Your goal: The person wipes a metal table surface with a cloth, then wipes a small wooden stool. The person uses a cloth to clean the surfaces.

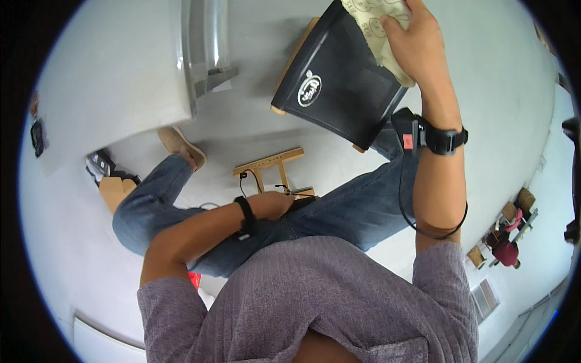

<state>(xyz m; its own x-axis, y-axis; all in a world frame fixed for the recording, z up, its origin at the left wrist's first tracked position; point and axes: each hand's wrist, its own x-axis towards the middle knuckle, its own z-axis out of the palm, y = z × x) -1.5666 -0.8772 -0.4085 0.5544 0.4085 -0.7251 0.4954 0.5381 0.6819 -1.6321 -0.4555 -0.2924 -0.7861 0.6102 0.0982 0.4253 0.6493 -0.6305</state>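
Observation:
At the top of the picture my right hand grips a pale yellow-green cloth printed with cartoon faces. The cloth lies against the upper right part of a black panel, which bears a white oval logo and has wood showing at its edges, like the fabric of a folding chair. My left hand is low at my lap, next to a dark object and a thin black cable. Its fingers are partly hidden, so its grip is unclear. Beyond it is a slatted wooden frame.
A large white surface with a clear edge is at upper left. An open cardboard box stands beside my left knee. A cable loops from the black device on my right wrist. Far right, a person is near several chairs.

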